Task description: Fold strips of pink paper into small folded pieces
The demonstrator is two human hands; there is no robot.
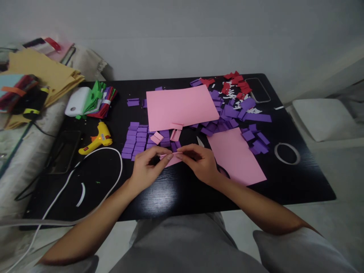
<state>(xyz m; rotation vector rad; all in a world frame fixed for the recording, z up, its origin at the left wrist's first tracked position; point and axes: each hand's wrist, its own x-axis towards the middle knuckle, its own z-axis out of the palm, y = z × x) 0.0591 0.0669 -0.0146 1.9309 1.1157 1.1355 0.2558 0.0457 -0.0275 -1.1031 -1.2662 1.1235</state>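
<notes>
Between my two hands is a small piece of pink paper (174,160), pinched along its upper edge. My left hand (148,165) grips its left end with thumb and forefinger, and my right hand (199,162) pinches the right end. Just beyond my fingers lie small folded pink pieces (176,133) and rows of folded purple paper pieces (135,139). A large pink sheet (182,107) rests behind them. Partly under my right forearm is another pink sheet (237,155). Scissors (200,141) show a blade tip beyond my right hand, the rest mostly hidden.
A yellow glue gun (98,140) lies left, near a looping white cable (121,163). Bundled coloured paper strips (99,99) sit at the back left. Loose purple pieces (231,112), red scraps (237,83) and a ring-shaped roll (287,153) occupy the right of the black table (301,182).
</notes>
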